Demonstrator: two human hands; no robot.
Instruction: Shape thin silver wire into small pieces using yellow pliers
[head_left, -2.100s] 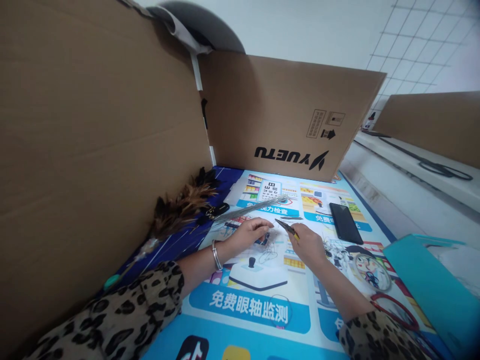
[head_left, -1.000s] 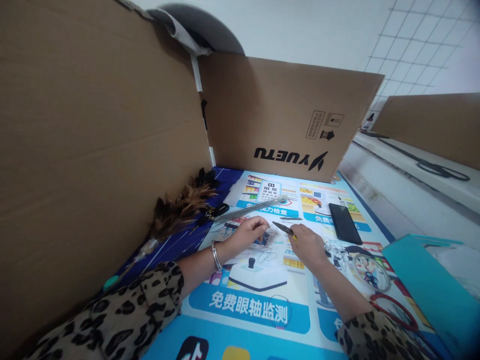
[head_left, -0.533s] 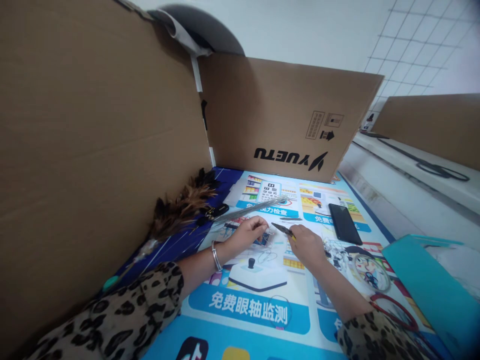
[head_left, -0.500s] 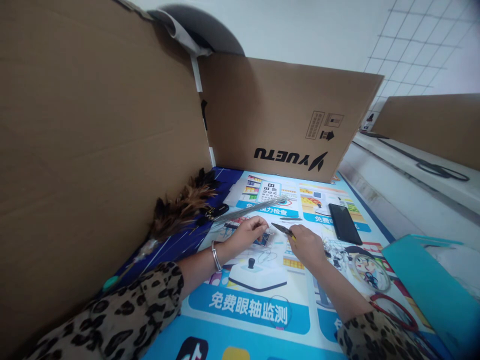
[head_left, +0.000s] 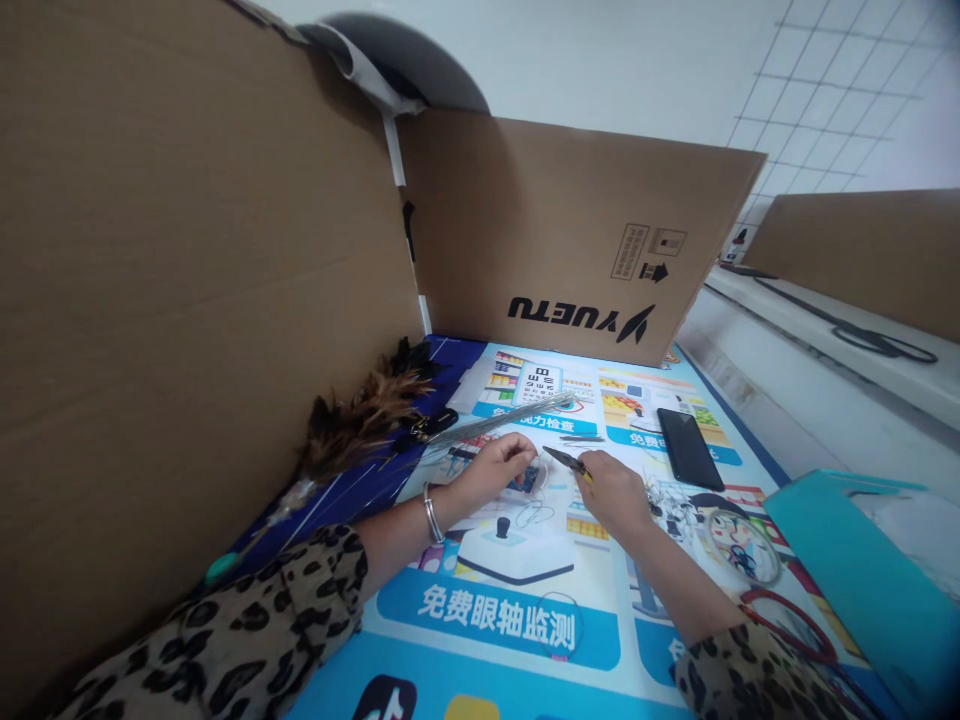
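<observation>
My left hand (head_left: 501,468), with a silver bangle at the wrist, is closed in a pinch on a thin wire (head_left: 535,514), whose fine loops hang below the fingers. My right hand (head_left: 613,492) is wrapped round a pair of pliers (head_left: 564,459) with dark jaws and a bit of yellow on the handle. The jaw tips point left at the pinching fingertips, a small gap away. Whether the jaws touch the wire is too fine to make out. Beyond my left hand lies a bundle of straight, thin metal wires (head_left: 510,416).
Brown feathers (head_left: 367,405) lie along the left cardboard wall (head_left: 210,250); another cardboard panel (head_left: 585,230) stands behind. To the right are a black phone (head_left: 690,448), a clear round dish (head_left: 742,545), a red ring (head_left: 787,622) and a teal box (head_left: 847,560).
Hardly anything differs. Both hands and the pliers keep their places, and the thin wire by the left fingertips has shifted slightly.
</observation>
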